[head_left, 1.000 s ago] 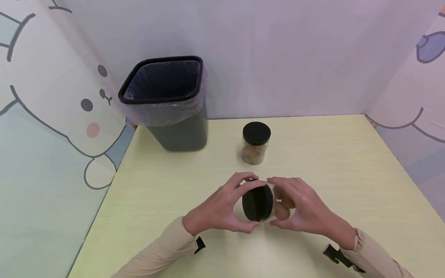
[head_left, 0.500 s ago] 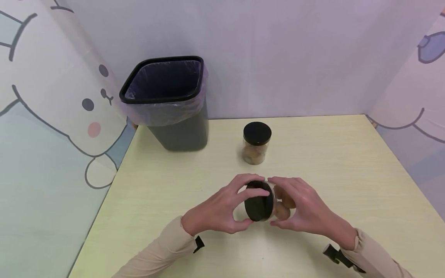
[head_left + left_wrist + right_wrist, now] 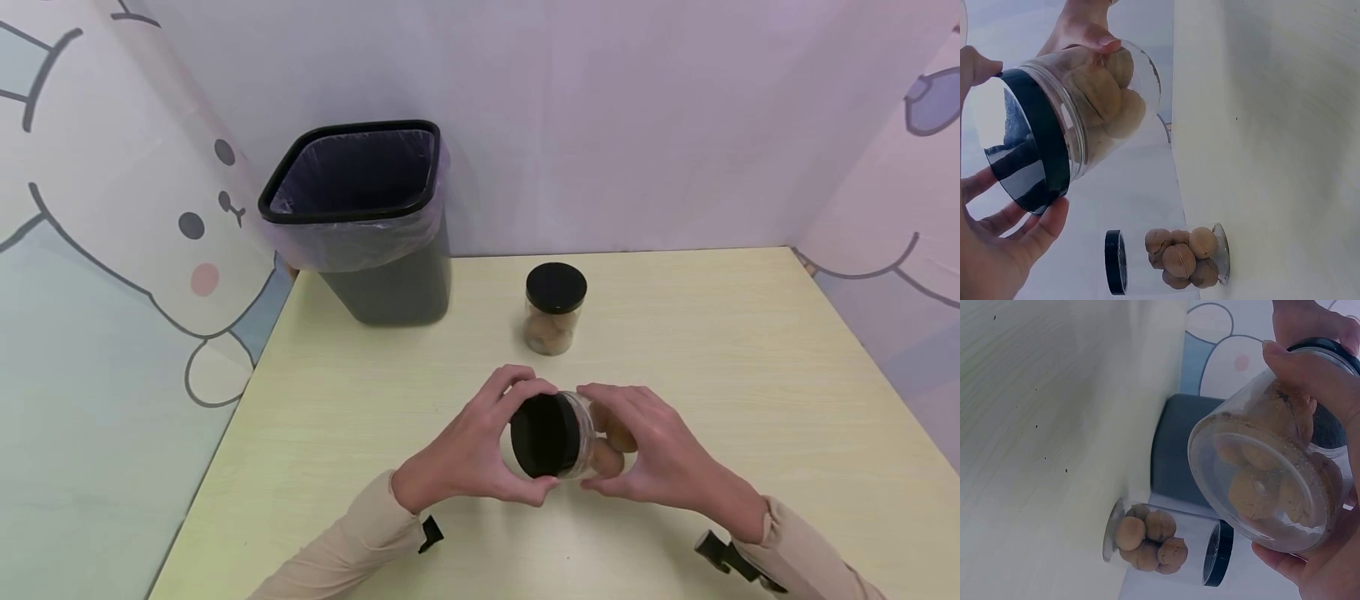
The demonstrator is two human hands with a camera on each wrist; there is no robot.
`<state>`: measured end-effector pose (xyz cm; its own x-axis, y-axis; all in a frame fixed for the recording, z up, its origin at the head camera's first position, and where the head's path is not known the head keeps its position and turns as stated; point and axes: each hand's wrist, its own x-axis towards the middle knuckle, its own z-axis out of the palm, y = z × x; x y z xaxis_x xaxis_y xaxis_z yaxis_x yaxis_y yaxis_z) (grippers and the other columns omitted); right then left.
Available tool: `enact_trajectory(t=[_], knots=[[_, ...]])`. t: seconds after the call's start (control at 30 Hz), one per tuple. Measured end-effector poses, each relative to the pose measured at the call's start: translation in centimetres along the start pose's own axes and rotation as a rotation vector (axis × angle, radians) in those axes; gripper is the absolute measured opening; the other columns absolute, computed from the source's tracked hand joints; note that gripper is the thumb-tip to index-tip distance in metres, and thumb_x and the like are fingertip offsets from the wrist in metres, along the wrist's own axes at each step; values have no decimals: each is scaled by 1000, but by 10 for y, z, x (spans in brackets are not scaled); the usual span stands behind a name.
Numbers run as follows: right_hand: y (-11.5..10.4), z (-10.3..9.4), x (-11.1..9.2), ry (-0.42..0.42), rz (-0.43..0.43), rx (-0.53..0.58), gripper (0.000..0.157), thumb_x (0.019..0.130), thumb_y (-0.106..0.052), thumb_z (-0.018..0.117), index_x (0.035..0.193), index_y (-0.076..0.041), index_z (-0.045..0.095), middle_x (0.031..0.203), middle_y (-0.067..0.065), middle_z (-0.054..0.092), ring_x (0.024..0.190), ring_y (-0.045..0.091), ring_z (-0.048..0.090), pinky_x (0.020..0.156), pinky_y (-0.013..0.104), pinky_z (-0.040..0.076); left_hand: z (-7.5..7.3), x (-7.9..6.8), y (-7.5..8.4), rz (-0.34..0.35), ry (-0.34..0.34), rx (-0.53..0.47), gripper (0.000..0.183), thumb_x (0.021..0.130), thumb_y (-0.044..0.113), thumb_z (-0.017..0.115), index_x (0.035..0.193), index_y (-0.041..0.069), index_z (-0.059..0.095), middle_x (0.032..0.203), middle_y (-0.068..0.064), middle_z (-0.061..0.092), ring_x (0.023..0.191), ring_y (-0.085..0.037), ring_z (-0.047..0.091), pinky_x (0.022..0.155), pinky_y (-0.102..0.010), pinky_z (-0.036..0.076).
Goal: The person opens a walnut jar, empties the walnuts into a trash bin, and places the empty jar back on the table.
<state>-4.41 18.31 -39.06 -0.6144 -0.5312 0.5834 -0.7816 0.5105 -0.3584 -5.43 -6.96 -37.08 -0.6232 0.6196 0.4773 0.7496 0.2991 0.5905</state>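
Black, glossy round lid clasped by my left hand, clear cylindrical jar of brown walnuts by my right hand, tilted above the pale wood-grained table; I judge it stiff, lightish, slippery, best gripped round lid and mid-height.

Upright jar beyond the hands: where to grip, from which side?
Probably the upright jar by its clear wall, below the black lid, coming from the right. Its round, standing body suits a sideways wrap; the bin stands to its left, and the held jar is nearer the person.
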Motion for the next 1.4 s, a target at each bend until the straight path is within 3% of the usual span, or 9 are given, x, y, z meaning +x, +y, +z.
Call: enact_trajectory(t=[0.5,0.73,1.4], knots=[[0,0,-3,2,53,-2,101,44,-43,92,131,-10,53,119,-7,59,96,10,55,80,23,41,-9,-10,-5,-35,34,-14,83,54,33,81,129,23,47,123,1,40,105,-16,48,83,-34,48],[-1,-1,-4,-9,96,5,100,44,-44,92,130,-10,53,115,-5,60,95,13,55,76,32,46,-13,-15,-9,-40,40,13,83,54,33,81,130,23,49,122,1,41,105,-16,49,82,-34,48],[0,-1,-7,-38,177,17,100,44,-43,93,130,-12,52,116,-6,60,96,14,56,79,31,44,-17,-33,-25,-122,37,81,79,54,35,80,127,27,52,119,4,42,106,-10,40,81,-32,46]])
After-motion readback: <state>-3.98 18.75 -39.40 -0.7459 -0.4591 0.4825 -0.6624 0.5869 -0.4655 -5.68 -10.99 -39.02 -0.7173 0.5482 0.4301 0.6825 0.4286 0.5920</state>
